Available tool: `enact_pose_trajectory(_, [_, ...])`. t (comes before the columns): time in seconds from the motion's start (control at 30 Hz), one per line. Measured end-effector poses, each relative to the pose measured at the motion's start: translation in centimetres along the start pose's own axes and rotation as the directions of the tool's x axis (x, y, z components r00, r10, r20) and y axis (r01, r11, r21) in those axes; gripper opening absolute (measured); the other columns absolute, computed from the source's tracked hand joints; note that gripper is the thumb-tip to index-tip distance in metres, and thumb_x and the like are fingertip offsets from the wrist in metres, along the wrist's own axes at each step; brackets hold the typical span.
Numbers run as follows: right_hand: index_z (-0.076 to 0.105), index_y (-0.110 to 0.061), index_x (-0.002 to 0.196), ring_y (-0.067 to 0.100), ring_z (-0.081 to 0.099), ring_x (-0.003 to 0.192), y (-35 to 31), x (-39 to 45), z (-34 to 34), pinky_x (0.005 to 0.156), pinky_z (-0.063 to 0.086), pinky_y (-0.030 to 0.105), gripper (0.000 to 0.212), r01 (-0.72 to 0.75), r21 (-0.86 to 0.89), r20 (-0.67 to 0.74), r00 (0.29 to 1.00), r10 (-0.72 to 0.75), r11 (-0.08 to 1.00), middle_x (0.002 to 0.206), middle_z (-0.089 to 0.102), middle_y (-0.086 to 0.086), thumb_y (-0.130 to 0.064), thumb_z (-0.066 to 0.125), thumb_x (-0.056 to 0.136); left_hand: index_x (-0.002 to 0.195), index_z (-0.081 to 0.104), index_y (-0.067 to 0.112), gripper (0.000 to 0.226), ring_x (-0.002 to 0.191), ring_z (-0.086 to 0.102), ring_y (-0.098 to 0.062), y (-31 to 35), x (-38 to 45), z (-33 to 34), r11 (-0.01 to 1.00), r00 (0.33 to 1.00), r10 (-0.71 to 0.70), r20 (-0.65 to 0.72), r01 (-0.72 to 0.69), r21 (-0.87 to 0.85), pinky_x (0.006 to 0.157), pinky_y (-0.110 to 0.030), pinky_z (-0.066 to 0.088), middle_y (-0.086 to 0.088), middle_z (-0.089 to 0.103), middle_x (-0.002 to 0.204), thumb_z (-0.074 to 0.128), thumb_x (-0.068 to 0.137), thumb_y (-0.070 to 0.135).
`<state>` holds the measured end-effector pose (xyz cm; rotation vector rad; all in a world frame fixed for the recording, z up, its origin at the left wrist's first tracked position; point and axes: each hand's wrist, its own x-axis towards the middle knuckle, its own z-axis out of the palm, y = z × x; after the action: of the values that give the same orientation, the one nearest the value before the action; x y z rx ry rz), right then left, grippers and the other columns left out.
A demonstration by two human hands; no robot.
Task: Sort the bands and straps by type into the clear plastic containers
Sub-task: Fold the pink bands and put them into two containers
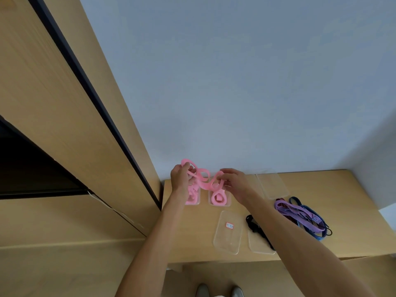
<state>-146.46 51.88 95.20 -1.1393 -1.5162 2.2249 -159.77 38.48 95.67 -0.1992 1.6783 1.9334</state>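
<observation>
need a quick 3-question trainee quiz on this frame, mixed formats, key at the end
1. True or false: both hands hold the pink band up above the containers.
2. Which container is bare inside? A) the one under the left hand B) the one under the right hand C) the labelled container
3. Fill in: the unsorted purple and blue straps lie on the table to the person's ____.

Key: 1 true; 2 C, since the two far containers already hold pink bands; 3 right.
</observation>
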Motion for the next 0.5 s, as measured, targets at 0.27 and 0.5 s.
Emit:
enact_pose_trajectory(0.27, [0.073,-0.015,0.083,0.016,0.073,0.072,-1.9,0.6,2.7,0.067,0.060,0.029,0.024,0.259,-0.213,-0.057,0.959,-0.276,0.942,0.076,0.076,0.002,-0.032,0.082,0.068,0.085,0.061,0.013,0.016,0.074,0.059,-0.011,-0.4,-2.4,2.6,0.893,0.956,0.198,0.218,-0.268,0.361,0.064,-0.023,0.045,-0.001,0.064,0.083,0.057,0.094,0.025])
enact_pose_trajectory(0.5, [0.072,-0.012,0.070,0.018,0.065,0.064,-2.3,0.5,2.9,0.066,0.052,0.032,0.052,0.319,-0.331,-0.054,0.933,-0.356,0.888,0.066,0.067,0.012,-0.061,0.062,0.084,0.077,0.072,0.011,0.031,0.087,0.068,-0.017,0.4,-3.5,2.9,0.856,0.887,0.204,0.415,-0.367,0.365,0.077,-0.024,0.051,-0.006,0.074,0.082,0.043,0.086,0.012])
